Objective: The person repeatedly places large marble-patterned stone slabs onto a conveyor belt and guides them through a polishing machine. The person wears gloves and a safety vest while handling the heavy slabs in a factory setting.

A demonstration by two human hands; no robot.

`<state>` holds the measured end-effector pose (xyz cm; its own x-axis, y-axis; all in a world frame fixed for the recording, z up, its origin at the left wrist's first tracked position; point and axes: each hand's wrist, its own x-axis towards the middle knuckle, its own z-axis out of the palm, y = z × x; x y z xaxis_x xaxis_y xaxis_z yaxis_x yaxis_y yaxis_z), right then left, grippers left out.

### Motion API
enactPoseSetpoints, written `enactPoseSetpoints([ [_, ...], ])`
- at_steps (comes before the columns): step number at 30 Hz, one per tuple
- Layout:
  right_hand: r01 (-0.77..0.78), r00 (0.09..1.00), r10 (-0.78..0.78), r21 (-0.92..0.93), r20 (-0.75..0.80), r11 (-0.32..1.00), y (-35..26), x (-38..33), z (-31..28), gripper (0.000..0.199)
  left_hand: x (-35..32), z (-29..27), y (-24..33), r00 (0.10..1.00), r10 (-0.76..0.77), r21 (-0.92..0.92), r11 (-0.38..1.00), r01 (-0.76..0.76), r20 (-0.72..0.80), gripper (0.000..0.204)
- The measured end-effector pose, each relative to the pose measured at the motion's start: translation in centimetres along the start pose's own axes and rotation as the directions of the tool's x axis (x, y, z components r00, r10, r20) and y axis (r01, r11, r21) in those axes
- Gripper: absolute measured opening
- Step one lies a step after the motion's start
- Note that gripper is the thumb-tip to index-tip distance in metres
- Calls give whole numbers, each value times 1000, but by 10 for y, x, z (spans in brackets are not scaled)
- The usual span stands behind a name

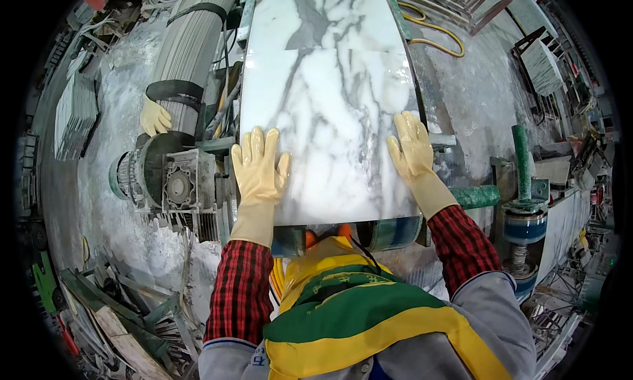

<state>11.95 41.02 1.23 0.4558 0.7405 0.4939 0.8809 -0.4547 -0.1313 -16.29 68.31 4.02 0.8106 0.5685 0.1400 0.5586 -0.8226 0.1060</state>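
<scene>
A white marble slab with grey veins (330, 136) lies flat on a conveyor in front of me, with a second slab (316, 17) butted against its far edge. My left hand (257, 159), in a cream rubber glove, rests flat on the slab's left side with its fingers spread. On the right side, my right hand (413, 149) wears the same kind of glove and lies on the slab edge, fingers stretched out and thumb apart. Neither hand grips anything. A green and yellow apron (356, 307) covers my front, close to the slab's near edge.
A motor with gearbox (178, 182) stands left of the conveyor, beneath a bundle of strapped strips (191, 57) with a spare glove (155, 116). Green rollers (475, 197) and a post (522, 162) stand right. Scrap pieces (125, 321) pile up lower left; a yellow hose (435, 30) lies beyond.
</scene>
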Motion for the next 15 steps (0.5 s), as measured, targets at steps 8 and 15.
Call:
enactPoseSetpoints([
  [8, -57, 998, 58, 40, -29, 998, 7, 12, 13, 62, 40, 19, -7, 999, -18, 25, 1000, 19, -44, 60],
  [15, -70, 997, 72, 51, -31, 996, 8, 9, 12, 62, 43, 30, -12, 995, 9, 36, 999, -5, -98, 60],
])
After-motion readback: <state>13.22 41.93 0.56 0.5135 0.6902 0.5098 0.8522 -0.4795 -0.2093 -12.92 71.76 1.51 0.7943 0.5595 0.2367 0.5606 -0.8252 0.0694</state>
